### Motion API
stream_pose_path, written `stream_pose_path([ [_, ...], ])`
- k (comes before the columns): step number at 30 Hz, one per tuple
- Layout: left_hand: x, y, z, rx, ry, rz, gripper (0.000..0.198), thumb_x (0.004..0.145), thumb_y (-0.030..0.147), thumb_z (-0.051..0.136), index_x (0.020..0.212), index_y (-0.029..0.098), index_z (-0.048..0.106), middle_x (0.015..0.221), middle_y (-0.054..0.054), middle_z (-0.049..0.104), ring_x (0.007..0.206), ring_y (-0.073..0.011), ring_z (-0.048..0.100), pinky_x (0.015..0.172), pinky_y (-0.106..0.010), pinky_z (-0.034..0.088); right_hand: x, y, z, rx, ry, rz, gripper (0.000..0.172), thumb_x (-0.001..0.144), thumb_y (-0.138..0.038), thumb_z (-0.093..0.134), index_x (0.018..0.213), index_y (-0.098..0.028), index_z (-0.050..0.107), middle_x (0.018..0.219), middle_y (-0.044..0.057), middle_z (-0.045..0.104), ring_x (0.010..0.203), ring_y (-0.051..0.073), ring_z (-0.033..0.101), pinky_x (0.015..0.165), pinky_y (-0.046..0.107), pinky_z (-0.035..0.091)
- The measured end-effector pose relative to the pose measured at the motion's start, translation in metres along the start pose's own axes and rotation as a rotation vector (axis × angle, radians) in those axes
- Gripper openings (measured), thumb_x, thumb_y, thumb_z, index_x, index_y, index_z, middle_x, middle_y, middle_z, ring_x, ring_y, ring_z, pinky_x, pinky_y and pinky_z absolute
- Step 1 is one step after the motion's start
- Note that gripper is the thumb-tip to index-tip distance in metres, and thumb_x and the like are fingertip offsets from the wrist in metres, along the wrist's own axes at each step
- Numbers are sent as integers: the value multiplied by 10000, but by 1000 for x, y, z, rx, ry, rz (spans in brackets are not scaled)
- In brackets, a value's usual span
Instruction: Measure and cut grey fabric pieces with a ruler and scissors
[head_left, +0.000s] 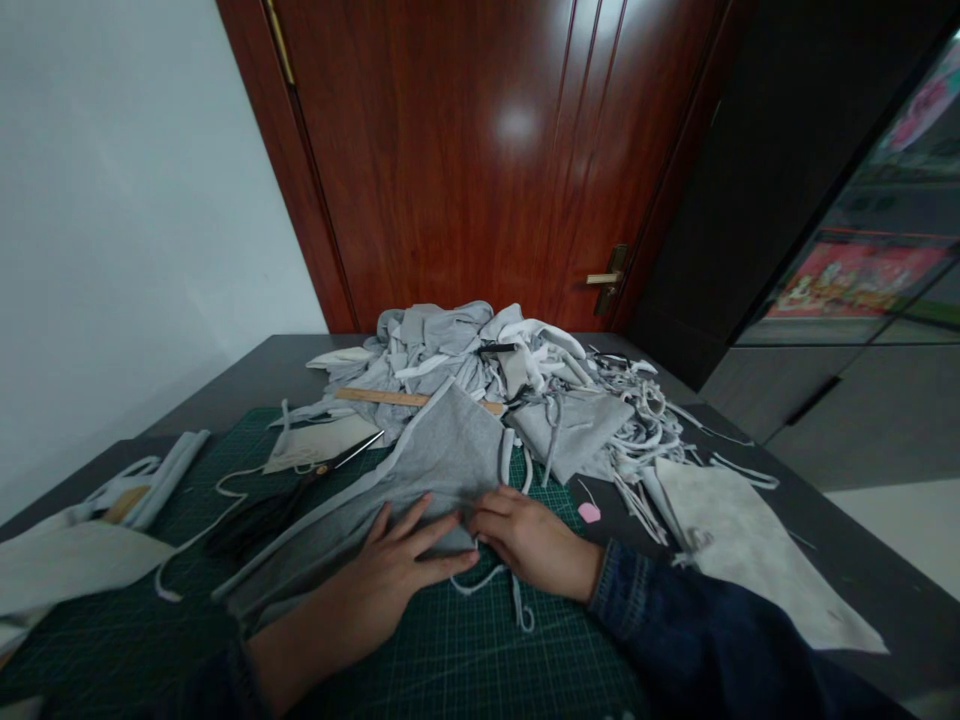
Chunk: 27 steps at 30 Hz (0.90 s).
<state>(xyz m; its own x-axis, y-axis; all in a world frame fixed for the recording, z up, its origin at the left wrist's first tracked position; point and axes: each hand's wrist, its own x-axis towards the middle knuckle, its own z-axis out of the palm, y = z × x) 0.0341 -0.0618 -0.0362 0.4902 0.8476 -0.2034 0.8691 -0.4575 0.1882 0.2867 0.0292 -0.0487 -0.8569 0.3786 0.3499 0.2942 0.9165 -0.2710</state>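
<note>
At the far left, folded pale grey and cream fabric pieces [75, 560] lie on the edge of a dark green gridded cutting mat [465, 660], and a thin white cord [202, 530] trails across the mat. Long steel scissors [356, 451] rest on the mat, just beside a grey jersey fabric piece [420, 470] with a paler bound edge. Above them, a flat wooden ruler [382, 397] lies partly under a heap of grey and white fabric offcuts [442, 340]. The person's left hand [397, 565] is open and flat on the grey piece, fingers spread. The right hand [529, 540], in a dark blue denim sleeve [675, 630], sits on the same piece with its fingers curled together; whether it pinches the cloth cannot be told. A looped white tape [495, 583] lies beneath both hands. Further right, a small pink tag [589, 513] lies on a dark tabletop [847, 545], near tangled white fabric strips [645, 430] and a large off-white fabric panel [750, 560]. Behind stands a reddish-brown wooden door [465, 150] with a brass lever handle [606, 279].
</note>
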Motion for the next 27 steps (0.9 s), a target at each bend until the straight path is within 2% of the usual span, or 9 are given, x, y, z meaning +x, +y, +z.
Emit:
stream_pose_path([
  [3,-1,-2,0,-20,13,26,883,948,-10,424,1556,629,381,1748,82,278,1624,-414,139,1199,-824,170,0,-2,2,-77,14,-34,74,1018,-135,622,992,-161,687,1028,73,716,985,238,626,932,376,545],
  [7,-4,-7,5,-49,53,35,854,947,2,457,1538,617,428,1731,79,316,1618,-420,163,1201,-824,155,-6,-6,2,-177,-16,-209,188,1076,-176,538,974,-153,694,1093,108,731,1041,246,632,960,383,549],
  [10,-5,-8,8,-59,67,46,826,941,9,462,1515,602,485,1723,79,339,1616,-415,178,1203,-827,147,-10,-11,0,-154,-58,-219,209,1086,-162,493,1062,-127,698,1154,134,724,1064,235,648,993,370,546],
  [12,-6,-7,8,-88,98,45,838,911,-16,426,1552,521,488,1719,60,366,1624,-371,193,1236,-788,142,-11,-15,-1,-94,-54,-157,221,1062,-144,509,1204,-110,675,1213,146,714,1105,238,647,1041,378,532],
  [15,-9,-5,6,-157,169,-26,935,799,-84,365,1647,309,371,1700,-11,424,1629,-250,223,1306,-664,145,-14,-19,-4,-27,-45,-75,359,1033,-135,524,1380,-107,611,1241,135,711,1115,240,647,1054,375,528],
  [17,-12,-2,4,-150,158,-51,934,786,-73,374,1660,251,327,1714,-33,397,1635,-230,200,1316,-646,127,-16,-22,-6,-17,-60,-53,407,1042,-145,511,1442,-128,588,1236,121,711,1107,236,644,1034,363,536],
  [21,-16,4,1,-21,55,-23,840,894,28,405,1672,335,321,1771,28,227,1650,-300,60,1287,-717,83,-18,-29,-8,-62,-103,-56,398,1062,-215,517,1450,-186,601,1290,121,678,1138,257,616,1022,391,538],
  [24,-14,10,-2,46,36,-66,855,902,45,402,1688,356,271,1780,52,150,1646,-316,6,1284,-719,92,-18,-32,-9,-102,-121,-51,369,1057,-266,549,1415,-218,625,1375,125,639,1162,284,597,1010,436,541],
  [27,-7,16,-7,86,10,-134,861,895,52,406,1687,360,270,1782,62,113,1643,-333,-12,1281,-724,92,-18,-30,-9,-103,-122,-35,383,1049,-283,586,1428,-244,620,1486,115,583,1269,297,560,1077,453,513],
])
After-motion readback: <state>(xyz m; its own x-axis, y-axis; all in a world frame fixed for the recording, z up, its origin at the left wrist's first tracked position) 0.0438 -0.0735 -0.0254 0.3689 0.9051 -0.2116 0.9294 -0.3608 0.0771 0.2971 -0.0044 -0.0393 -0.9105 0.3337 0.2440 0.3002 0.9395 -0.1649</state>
